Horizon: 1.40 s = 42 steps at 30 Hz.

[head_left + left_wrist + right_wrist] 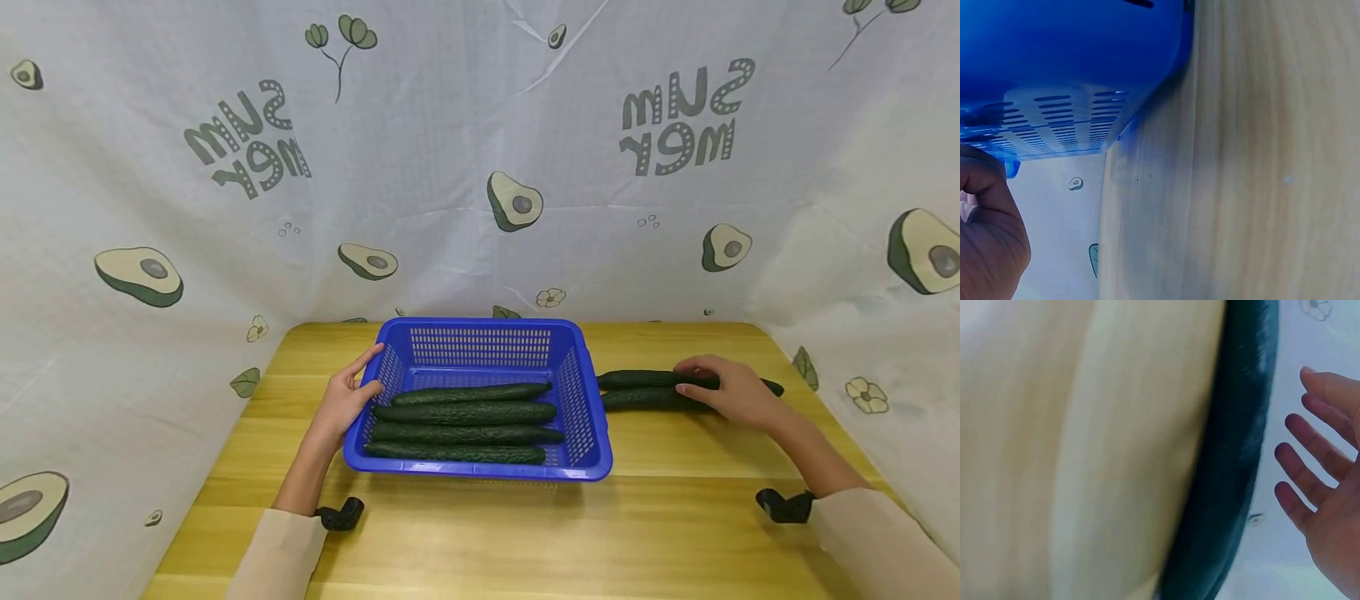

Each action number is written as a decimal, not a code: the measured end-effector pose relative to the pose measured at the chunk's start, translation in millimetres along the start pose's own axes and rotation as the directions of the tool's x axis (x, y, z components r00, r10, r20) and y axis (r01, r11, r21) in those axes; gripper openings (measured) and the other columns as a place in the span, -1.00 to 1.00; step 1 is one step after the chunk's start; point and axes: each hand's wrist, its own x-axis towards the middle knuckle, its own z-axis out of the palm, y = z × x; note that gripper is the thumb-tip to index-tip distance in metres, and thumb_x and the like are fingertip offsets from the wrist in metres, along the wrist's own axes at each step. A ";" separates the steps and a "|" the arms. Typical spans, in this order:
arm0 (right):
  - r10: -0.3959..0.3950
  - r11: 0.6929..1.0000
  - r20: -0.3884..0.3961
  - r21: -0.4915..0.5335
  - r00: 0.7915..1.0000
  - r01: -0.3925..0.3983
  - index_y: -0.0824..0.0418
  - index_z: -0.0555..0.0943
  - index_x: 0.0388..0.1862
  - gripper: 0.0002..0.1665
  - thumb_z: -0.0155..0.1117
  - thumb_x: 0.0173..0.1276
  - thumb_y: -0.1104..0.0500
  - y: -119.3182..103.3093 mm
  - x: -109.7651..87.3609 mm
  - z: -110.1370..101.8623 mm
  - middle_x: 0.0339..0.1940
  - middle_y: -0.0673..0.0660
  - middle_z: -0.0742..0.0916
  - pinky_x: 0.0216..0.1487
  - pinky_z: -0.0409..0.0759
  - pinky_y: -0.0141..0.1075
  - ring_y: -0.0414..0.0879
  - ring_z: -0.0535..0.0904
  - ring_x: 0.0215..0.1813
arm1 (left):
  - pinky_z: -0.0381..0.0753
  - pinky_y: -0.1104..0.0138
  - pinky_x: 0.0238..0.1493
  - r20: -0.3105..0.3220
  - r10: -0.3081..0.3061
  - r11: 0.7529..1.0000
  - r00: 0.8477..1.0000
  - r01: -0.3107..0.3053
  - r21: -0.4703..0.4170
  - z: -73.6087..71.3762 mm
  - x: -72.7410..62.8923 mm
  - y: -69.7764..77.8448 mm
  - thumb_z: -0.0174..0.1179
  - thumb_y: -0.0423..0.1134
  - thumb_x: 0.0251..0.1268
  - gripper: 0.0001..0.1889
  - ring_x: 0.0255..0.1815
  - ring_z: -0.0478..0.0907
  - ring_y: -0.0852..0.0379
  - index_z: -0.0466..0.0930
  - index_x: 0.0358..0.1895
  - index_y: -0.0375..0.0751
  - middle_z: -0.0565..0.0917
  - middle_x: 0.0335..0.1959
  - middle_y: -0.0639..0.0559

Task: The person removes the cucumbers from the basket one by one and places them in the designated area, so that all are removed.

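Observation:
A blue plastic basket [480,468] stands on the table with several dark green cucumbers [465,413] lying side by side in it. My left hand [343,406] holds the basket's left rim, its thumb over the edge; the left wrist view shows part of that hand [988,231] beside the slotted wall [1054,119]. To the right of the basket, two more cucumbers [637,399] lie on the table. Above their right part is my right hand [731,392]. In the right wrist view this hand [1335,481] has spread fingers, apart from the near cucumber [1229,450].
The wooden table [480,542] ends at a white cloth [450,167] printed with avocados, which hangs behind and at both sides. A black wrist camera [341,514] sits at the left wrist, and another black camera [783,506] at the right.

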 end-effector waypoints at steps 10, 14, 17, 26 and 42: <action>-0.058 0.998 -0.030 0.029 0.998 0.058 0.25 0.58 0.31 -0.48 0.26 0.53 -0.02 -53.3 28.4 -6.7 0.25 0.33 0.68 0.23 0.46 0.39 0.30 0.55 0.23 | 0.78 0.25 -0.38 -0.014 -0.011 1.000 1.000 0.011 0.010 -3.3 -3.2 -2.0 0.11 -0.41 0.39 -0.25 -0.40 0.74 0.13 0.27 0.59 0.28 0.65 0.15 -0.48; -0.086 0.996 -0.025 0.037 0.996 0.087 0.22 0.53 0.38 -0.44 0.26 0.53 -0.03 -82.7 41.9 -8.2 0.28 0.30 0.66 0.28 0.45 0.39 0.28 0.54 0.28 | 0.79 0.23 -0.37 -0.017 -0.009 1.000 1.000 0.010 0.015 -3.1 -4.3 -1.0 0.12 -0.40 0.39 -0.25 -0.38 0.75 0.12 0.28 0.59 0.27 0.67 0.13 -0.47; -0.118 0.990 -0.015 0.071 0.993 0.119 0.20 0.46 0.45 -0.39 0.26 0.53 -0.01 -103.3 50.0 -9.3 0.33 0.30 0.63 0.34 0.40 0.40 0.27 0.52 0.33 | 0.79 0.23 -0.36 -0.011 -0.013 1.000 1.000 0.013 0.019 -2.5 -4.4 -0.1 0.12 -0.40 0.40 -0.25 -0.38 0.75 0.13 0.26 0.59 0.26 0.69 0.08 -0.46; -0.194 0.969 -0.002 0.154 0.981 0.192 0.12 0.28 0.59 -0.24 0.29 0.51 -0.01 -144.7 80.0 2.6 0.45 0.27 0.54 0.42 0.40 0.32 0.27 0.49 0.41 | 0.78 0.26 -0.39 -0.020 -0.009 1.000 1.000 0.009 0.012 -2.9 -2.0 0.3 0.14 -0.38 0.40 -0.27 -0.47 0.72 0.15 0.29 0.59 0.25 0.75 -0.08 -0.32; -0.290 0.946 0.089 0.180 0.953 0.271 0.08 0.18 0.66 -0.11 0.33 0.48 -0.05 -199.7 106.0 17.7 0.46 0.21 0.53 0.33 0.54 0.23 0.18 0.54 0.40 | 0.80 0.24 -0.37 0.000 0.004 1.000 1.000 -0.004 -0.009 -0.5 0.1 -0.7 0.14 -0.34 0.45 -0.30 -0.42 0.76 0.13 0.28 0.59 0.24 0.74 -0.04 -0.38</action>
